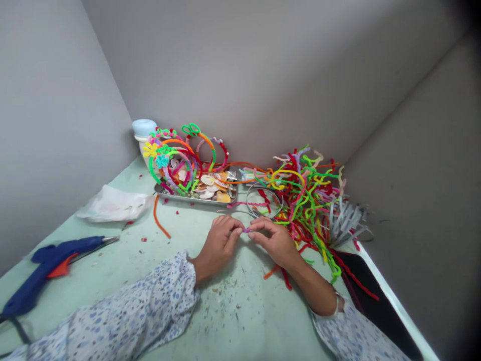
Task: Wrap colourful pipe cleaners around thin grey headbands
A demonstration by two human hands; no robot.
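My left hand (pixel 218 244) and my right hand (pixel 276 241) meet over the pale green table (pixel 225 311), fingertips pinching a small purple pipe cleaner piece (pixel 246 230) between them. Just beyond the fingers lies a thin metal headband ring (pixel 263 200) partly wrapped in pink. A big tangle of coloured pipe cleaners (pixel 304 195) is heaped to the right of my right hand.
A metal tray (pixel 195 198) with shells and finished pipe-cleaner headbands (pixel 176 155) stands at the back. A blue glue gun (pixel 52 260) lies at the left, near a crumpled plastic bag (pixel 112 204). A loose orange pipe cleaner (pixel 160 220), grey strips (pixel 345 223), a white jar (pixel 144 131).
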